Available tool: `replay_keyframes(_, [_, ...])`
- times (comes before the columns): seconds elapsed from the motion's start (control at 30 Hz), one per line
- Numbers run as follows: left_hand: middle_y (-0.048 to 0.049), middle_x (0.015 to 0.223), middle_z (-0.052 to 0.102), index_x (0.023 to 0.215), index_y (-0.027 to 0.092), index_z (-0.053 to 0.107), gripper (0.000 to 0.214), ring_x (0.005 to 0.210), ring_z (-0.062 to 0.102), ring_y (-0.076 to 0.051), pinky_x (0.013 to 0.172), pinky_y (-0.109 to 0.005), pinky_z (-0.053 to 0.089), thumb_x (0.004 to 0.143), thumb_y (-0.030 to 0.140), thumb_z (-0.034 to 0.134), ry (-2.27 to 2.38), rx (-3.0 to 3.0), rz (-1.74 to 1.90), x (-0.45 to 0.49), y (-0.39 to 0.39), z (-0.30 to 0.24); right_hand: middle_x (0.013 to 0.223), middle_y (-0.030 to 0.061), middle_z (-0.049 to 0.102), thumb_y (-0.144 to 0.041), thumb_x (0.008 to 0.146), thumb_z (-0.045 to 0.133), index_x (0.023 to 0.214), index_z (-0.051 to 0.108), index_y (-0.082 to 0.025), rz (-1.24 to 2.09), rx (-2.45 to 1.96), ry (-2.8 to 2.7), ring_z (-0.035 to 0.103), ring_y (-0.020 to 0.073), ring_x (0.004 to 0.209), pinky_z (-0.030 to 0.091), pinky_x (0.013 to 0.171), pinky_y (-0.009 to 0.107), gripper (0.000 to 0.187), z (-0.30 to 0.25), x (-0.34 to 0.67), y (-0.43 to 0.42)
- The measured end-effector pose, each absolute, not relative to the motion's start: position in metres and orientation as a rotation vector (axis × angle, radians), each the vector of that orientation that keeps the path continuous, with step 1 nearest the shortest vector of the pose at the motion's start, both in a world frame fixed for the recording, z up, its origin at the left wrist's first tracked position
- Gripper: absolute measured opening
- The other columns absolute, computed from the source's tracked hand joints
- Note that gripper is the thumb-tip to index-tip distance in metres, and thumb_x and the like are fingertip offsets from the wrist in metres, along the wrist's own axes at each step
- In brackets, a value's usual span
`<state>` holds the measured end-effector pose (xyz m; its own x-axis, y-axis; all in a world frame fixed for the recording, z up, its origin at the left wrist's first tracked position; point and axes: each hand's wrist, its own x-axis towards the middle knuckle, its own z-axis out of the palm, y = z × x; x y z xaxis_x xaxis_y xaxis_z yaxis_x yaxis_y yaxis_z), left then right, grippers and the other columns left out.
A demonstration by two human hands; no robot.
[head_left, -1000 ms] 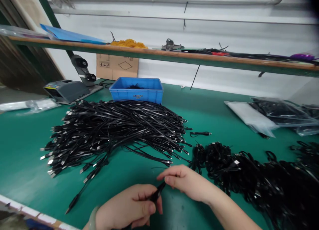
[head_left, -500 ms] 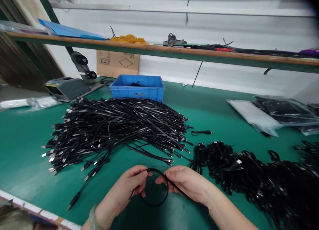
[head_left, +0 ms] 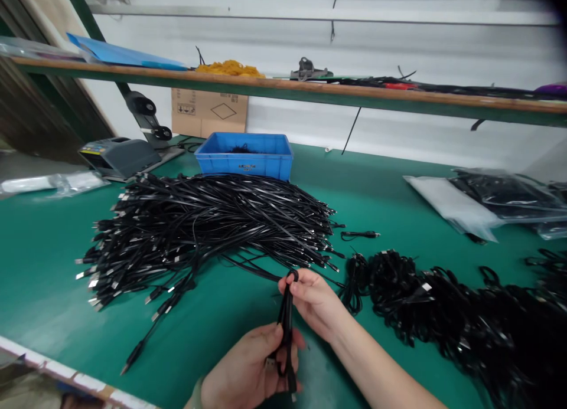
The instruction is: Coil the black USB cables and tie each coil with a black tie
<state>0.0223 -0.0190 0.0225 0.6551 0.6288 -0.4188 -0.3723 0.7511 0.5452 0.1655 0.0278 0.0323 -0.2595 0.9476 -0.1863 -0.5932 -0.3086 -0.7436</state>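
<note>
Near the front edge of the green tabletop [head_left: 53, 279], left hand [head_left: 248, 365] has fingers clamped on a doubled black USB cable [head_left: 286, 332] (small loop on top), right hand [head_left: 312, 300] pinching that loop, just beside a heap of black cables [head_left: 199, 232].

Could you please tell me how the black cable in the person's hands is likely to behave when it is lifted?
The black cable is probably floppy, since it doubles over into a narrow bundle between the left hand and the right hand. It is likely light, as the fingers hold it with little apparent effort.
</note>
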Motion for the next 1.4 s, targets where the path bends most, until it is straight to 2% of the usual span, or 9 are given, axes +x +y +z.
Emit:
replay_keyframes(0.17, [-0.0033,0.069,0.060,0.071,0.014,0.053,0.033,0.067,0.059,-0.015,0.065,-0.030,0.049,0.072,0.046,0.064,0.774,0.567,0.625,0.016,-0.015,0.025,0.082,0.0056,0.066,-0.034,0.082,0.052,0.084,0.061,-0.016,1.284,-1.281,-1.473,0.059,0.0168,0.078,0.044,0.073,0.030,0.021,0.021,0.166,0.039])
replay_keyframes(0.3, [0.0052,0.053,0.052,0.067,0.019,0.045,0.037,0.042,0.052,-0.010,0.042,-0.021,0.042,0.073,0.053,0.056,1.126,0.679,0.671,0.005,-0.009,0.022,0.082,0.0077,0.061,-0.016,0.072,0.060,0.073,0.063,-0.017,0.895,-1.609,-1.803,0.052,0.0246,0.089,0.038,0.082,0.038,0.003,0.012,0.172,0.036])
replay_keyframes(0.47, [0.0098,0.049,0.040,0.069,0.020,0.046,0.037,0.033,0.029,-0.004,0.030,-0.014,0.019,0.073,0.056,0.052,1.239,0.792,0.733,-0.001,-0.005,0.017,0.087,0.0127,0.057,-0.007,0.077,0.045,0.068,0.058,-0.017,0.603,-1.837,-1.930,0.046,0.0270,0.090,0.035,0.081,0.042,0.019,0.005,0.171,0.022])
replay_keyframes(0.63, [0.0027,0.061,0.052,0.076,0.021,0.050,0.024,0.052,0.051,-0.013,0.046,-0.021,0.037,0.078,0.045,0.050,1.490,1.063,0.774,0.002,-0.002,0.016,0.070,0.0006,0.055,-0.019,0.078,0.050,0.082,0.051,-0.020,1.183,-1.479,-1.509,0.050,0.0155,0.067,0.040,0.064,0.029,0.005,0.019,0.162,0.012])
replay_keyframes(0.77, [-0.0065,0.076,0.061,0.080,0.020,0.053,0.012,0.071,0.057,-0.022,0.068,-0.032,0.040,0.081,0.023,0.042,1.613,1.647,0.672,0.012,-0.007,0.015,0.053,-0.0085,0.051,-0.031,0.061,0.067,0.111,0.038,-0.019,1.675,-1.272,-0.919,0.041,0.0092,0.043,0.031,0.044,0.021,0.060,0.024,0.142,0.007])
replay_keyframes(0.83, [-0.0072,0.074,0.060,0.078,0.020,0.053,0.014,0.069,0.056,-0.022,0.066,-0.032,0.038,0.080,0.019,0.040,1.595,1.769,0.584,0.016,-0.011,0.017,0.047,-0.0101,0.047,-0.035,0.058,0.068,0.102,0.043,-0.017,1.655,-1.334,-0.865,0.036,0.0077,0.038,0.027,0.040,0.020,0.054,0.023,0.134,0.007])
replay_keyframes(1.1, [0.0096,0.043,0.029,0.062,0.021,0.041,0.039,0.037,0.018,-0.006,0.036,-0.019,0.014,0.074,0.058,0.048,1.070,0.824,0.702,0.017,-0.011,0.023,0.060,-0.0044,0.050,-0.016,0.065,0.058,0.069,0.054,-0.019,1.421,-1.096,-1.374,0.046,0.0093,0.057,0.037,0.054,0.022,0.006,0.029,0.151,0.000])
replay_keyframes(1.3, [0.0078,0.043,0.036,0.057,0.016,0.050,0.046,0.038,0.026,-0.005,0.038,-0.019,0.018,0.066,0.061,0.058,1.036,0.959,0.694,0.010,-0.004,0.022,0.068,-0.0032,0.060,-0.014,0.061,0.067,0.103,0.062,-0.018,1.874,-1.029,-1.345,0.053,0.0101,0.059,0.043,0.061,0.024,0.043,0.038,0.170,0.010])
replay_keyframes(1.4, [0.0064,0.047,0.039,0.057,0.015,0.053,0.047,0.044,0.032,-0.007,0.042,-0.019,0.025,0.068,0.061,0.057,1.153,1.077,0.849,0.013,-0.004,0.020,0.063,-0.0028,0.060,-0.013,0.063,0.066,0.090,0.067,-0.017,1.719,-1.199,-1.380,0.052,0.0109,0.055,0.043,0.056,0.023,0.028,0.041,0.167,0.012])
